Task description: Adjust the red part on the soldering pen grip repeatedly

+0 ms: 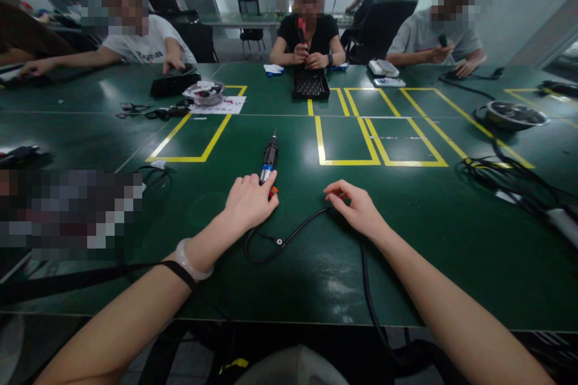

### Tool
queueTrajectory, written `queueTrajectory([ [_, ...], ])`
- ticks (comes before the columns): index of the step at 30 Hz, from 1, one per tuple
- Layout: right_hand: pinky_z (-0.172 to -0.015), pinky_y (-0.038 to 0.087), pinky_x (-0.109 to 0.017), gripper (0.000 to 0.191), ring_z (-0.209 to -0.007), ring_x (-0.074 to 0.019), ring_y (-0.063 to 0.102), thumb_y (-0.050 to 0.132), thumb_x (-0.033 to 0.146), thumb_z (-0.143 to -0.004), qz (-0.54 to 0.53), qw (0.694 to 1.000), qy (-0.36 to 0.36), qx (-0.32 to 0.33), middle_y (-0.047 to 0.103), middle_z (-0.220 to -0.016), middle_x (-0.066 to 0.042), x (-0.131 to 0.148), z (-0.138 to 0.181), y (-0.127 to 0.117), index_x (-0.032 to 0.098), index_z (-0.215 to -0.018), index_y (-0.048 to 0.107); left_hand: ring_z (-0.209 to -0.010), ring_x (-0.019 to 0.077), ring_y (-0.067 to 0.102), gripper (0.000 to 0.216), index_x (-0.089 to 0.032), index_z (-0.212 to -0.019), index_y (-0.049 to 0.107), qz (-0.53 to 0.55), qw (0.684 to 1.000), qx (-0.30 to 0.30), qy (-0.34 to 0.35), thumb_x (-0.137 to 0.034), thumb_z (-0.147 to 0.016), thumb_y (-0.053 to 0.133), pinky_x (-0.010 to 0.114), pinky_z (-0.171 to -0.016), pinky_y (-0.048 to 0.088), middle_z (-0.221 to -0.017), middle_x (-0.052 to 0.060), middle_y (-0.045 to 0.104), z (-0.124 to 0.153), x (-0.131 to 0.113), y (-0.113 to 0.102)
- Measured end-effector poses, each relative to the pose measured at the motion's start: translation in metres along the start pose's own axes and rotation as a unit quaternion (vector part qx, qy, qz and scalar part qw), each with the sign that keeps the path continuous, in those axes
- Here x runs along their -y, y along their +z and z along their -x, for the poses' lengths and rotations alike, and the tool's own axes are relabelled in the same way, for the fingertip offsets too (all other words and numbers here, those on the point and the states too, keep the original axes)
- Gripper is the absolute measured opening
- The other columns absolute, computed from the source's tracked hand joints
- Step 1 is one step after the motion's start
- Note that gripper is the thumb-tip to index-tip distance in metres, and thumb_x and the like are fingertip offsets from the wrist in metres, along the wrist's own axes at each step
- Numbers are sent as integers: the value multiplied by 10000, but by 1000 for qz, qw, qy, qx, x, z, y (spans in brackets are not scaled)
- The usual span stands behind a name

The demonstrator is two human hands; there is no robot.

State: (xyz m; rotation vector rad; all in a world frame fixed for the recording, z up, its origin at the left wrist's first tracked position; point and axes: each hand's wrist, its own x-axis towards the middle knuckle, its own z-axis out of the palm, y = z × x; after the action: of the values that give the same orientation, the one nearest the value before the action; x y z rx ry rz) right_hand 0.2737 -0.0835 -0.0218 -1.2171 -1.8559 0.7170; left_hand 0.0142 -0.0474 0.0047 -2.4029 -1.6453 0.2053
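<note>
The black screwdriver (270, 156) with 1 blue band (268, 167) lay on the green table (428, 210), bit (275, 132) toward its far edge; a black cable (300, 228) curved nearer its front edge.

Workshop in office-like room: green worktable (307, 289), yellow tape outlines (350, 163), screwdriver-like tool (270, 157), black office chair (386, 27) behind.

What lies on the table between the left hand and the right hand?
In the head view, a curved black cable and a small pale ring lie between the left hand and right hand.
</note>
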Motion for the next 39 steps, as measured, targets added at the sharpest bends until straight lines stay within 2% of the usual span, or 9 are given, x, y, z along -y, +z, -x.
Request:
queueTrajectory([
  [3, -728, 476, -311, 124, -803, -179, 615, 536, 176, -896, 36, 999, -30, 26, 664, -890, -42, 4, 2, 4, 196, -979, 627, -960, 306, 560, 605, -204, -1509, 367, 20, 999, -20, 24, -433, -949, 351, 391, -824, 348, -1056, 166, 605, 3, -25, -5],
  [7, -737, 485, -304, 166, -805, -172, 611, 540, 191, -908, 18, 997, -32, 75, 643, -892, -41, 7, 3, 9, 192, -1065, 593, -961, 298, 559, 593, -214, -1493, 391, 45, 997, -40, 55, -428, -940, 396, 387, -812, 356, -1066, 155, 603, 3, -55, -11],
  [12, -699, 484, -281, 134, -789, -160, 609, 563, 237, -914, -23, 993, -10, 115, 641, -899, -39, 8, 3, 9, 183, -1036, 556, -963, 296, 559, 609, -221, -1482, 410, 78, 993, -39, 81, -497, -939, 411, 388, -809, 367, -1063, 143, 597, 1, -74, -16],
  [19, -705, 479, -276, 209, -791, -154, 604, 561, 196, -904, -38, 992, -12, 116, 652, -946, -42, 2, 3, 11, 185, -1113, 551, -991, 288, 548, 630, -240, -1511, 356, 99, 989, -40, 107, -507, -942, 411, 386, -829, 377, -1082, 133, 573, 3, -67, -14],
  [25, -658, 461, -260, 97, -703, -136, 575, 539, 264, -928, -47, 993, 9, 109, 641, -866, -22, 2, 2, 11, 191, -987, 566, -983, 290, 559, 746, -281, -1524, 322, 131, 982, -29, 131, -675, -895, 393, 394, -839, 401, -1081, 124, 555, 2, -59, -12],
  [28, -613, 443, -250, 134, -639, -124, 545, 532, 322, -935, -52, 993, 37, 101, 605, -763, 5, 1, 2, 9, 193, -906, 548, -966, 282, 566, 747, -317, -1519, 323, 141, 982, -18, 128, -703, -883, 386, 387, -825, 413, -1072, 112, 545, 2, -57, -11],
  [32, -543, 437, -231, 234, -571, -116, 548, 534, 408, -925, -128, 981, 102, 101, 584, -653, 22, -3, 0, 8, 190, -840, 515, -959, 276, 572, 714, -326, -1515, 328, 146, 981, -18, 123, -682, -899, 381, 379, -814, 425, -1062, 108, 539, 3, -58, -11],
  [35, -456, 381, -203, 283, -483, -92, 508, 540, 443, -911, -158, 969, 153, 110, 616, -624, 11, -4, -1, 6, 181, -806, 517, -957, 279, 576, 698, -328, -1514, 327, 149, 981, -21, 122, -667, -906, 385, 383, -814, 432, -1068, 109, 540, 3, -59, -10],
  [39, -398, 330, -187, 323, -439, -75, 478, 554, 466, -893, -174, 961, 179, 116, 630, -614, 0, -2, -3, 5, 171, -764, 522, -950, 276, 583, 688, -327, -1511, 331, 151, 981, -19, 122, -657, -910, 386, 389, -822, 437, -1074, 110, 542, 3, -59, -9],
])
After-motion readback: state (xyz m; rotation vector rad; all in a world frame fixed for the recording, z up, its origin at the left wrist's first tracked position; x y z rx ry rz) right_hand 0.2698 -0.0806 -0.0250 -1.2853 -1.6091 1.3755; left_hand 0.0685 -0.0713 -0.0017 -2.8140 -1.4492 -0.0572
